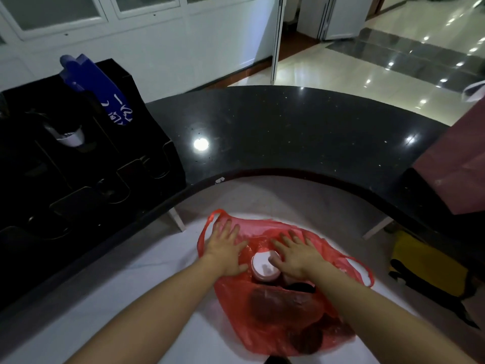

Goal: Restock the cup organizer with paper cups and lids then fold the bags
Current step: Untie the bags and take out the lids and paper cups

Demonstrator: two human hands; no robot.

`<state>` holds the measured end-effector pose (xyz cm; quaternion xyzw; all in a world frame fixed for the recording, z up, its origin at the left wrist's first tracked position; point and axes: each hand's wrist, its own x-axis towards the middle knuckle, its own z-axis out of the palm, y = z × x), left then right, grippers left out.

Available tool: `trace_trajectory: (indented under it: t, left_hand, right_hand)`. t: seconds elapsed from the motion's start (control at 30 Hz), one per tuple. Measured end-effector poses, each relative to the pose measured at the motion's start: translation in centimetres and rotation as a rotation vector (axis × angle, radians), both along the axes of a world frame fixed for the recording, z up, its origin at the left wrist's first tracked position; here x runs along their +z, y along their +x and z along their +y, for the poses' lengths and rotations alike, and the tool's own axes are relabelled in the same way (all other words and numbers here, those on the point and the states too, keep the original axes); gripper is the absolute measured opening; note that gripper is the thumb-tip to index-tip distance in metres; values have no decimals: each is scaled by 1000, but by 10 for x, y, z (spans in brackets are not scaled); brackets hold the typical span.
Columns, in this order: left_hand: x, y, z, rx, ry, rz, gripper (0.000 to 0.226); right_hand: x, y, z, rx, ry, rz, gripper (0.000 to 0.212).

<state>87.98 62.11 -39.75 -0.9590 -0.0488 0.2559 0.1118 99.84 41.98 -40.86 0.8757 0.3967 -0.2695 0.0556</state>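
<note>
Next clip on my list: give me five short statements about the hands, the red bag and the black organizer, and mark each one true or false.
1. Both hands lie on the red plastic bag. True: the left hand and the right hand rest on it with fingers spread.
2. The bag is already folded flat. False: it is bulging, with a white cup showing at its mouth.
3. The bag sits on the black counter. False: it lies on the lower white surface.
4. The black organizer stands to the left. True.
5. The organizer holds a red sleeve. False: the sleeve in it is blue.
</note>
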Motion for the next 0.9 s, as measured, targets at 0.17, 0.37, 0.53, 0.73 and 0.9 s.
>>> trace_trajectory:
  t: [0.17,0.37,0.53,0.73,0.9]
  left_hand:
    - [-23,3,8,95,-79,65,81]
    - [-46,-5,5,175,-150,104,83]
    - [-48,-17,1,221,-248,99,83]
    - [-24,-38,-13,174,-340,-160,69]
    - [-18,-63,-29,161,-337,-153,66]
  right_hand:
    - [-22,13,2,-93,16,119,72]
    - [-36,21,2,-134,-30,189,65]
    - [-36,16,2,-96,52,65,52]
    - [-18,-14,1,30,350,-87,40]
    - [-15,-46,10,-19,143,-51,76]
